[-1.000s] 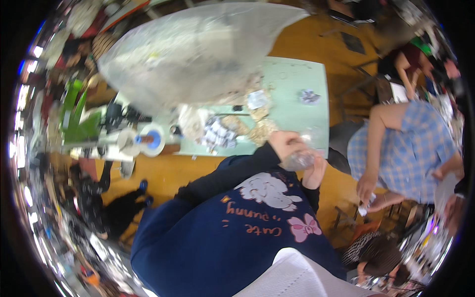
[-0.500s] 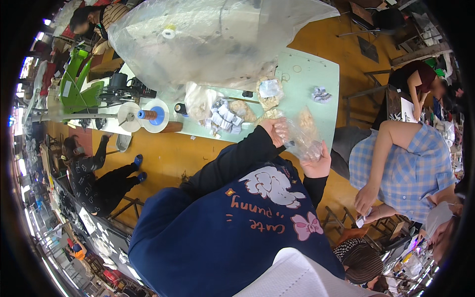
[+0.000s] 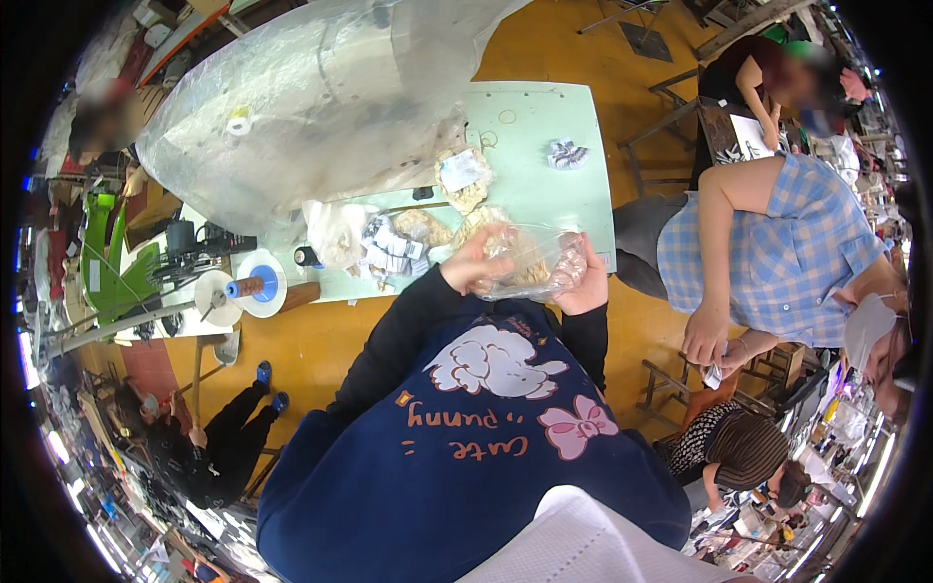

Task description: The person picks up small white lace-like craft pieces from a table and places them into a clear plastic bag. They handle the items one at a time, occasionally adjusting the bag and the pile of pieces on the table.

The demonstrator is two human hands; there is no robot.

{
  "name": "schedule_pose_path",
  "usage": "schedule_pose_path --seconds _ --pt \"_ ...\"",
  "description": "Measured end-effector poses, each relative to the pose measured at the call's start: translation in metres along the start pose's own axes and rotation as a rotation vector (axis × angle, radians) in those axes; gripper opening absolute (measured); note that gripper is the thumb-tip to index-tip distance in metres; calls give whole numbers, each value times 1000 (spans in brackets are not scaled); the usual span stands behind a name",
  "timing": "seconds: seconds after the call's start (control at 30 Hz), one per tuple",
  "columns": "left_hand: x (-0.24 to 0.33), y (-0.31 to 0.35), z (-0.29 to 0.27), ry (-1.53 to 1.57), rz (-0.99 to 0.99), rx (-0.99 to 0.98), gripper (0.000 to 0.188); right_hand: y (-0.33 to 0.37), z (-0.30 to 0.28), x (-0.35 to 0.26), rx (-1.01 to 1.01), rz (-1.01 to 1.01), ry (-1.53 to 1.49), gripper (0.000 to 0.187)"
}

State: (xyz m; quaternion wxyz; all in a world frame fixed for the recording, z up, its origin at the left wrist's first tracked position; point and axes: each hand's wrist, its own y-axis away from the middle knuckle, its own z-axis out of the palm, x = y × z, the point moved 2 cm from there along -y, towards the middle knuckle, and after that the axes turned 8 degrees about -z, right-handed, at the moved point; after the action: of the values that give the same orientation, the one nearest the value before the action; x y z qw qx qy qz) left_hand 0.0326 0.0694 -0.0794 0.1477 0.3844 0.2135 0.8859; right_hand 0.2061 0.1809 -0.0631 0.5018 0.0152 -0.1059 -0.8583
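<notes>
Left hand (image 3: 473, 265): fingers curled, gripping one side of the clear plastic bag (image 3: 531, 260) | Right hand (image 3: 587, 285): fingers bent round the opposite side | Bag: spread between them, up at the near edge of the pale-green tabletop (image 3: 549, 199)!

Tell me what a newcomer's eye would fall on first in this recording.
Probably the large translucent plastic sheet sweeping across the upper left, hiding part of the pale green table. Next, likely the clear plastic bag held between the left hand and right hand near the picture's centre. A co-worker's blue plaid shirt also stands out at the right.
</notes>
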Motion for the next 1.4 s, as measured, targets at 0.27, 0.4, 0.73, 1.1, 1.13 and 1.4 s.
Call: schedule_pose_path --seconds 0.27,0.4,0.73,1.1,1.13,1.4 --pt "7 -22 -5 -683 275 350 15 21 9 -15 176 -228 561 22" --pt "8 -34 13 222 48 69 16 31 15 -18 434 -741 1722 32" --pt "17 -33 8 388 34 21 21 9 -16 -9 521 -243 305 19" --pt "-40 -45 -7 -236 87 153 26 29 -21 -30 354 -157 1330 34" --pt "-43 -45 -6 25 39 114 27 31 -26 -37 420 -143 1468 36" --pt "-50 -65 6 504 -260 -112 29 9 -10 -35 538 -770 2226 20"
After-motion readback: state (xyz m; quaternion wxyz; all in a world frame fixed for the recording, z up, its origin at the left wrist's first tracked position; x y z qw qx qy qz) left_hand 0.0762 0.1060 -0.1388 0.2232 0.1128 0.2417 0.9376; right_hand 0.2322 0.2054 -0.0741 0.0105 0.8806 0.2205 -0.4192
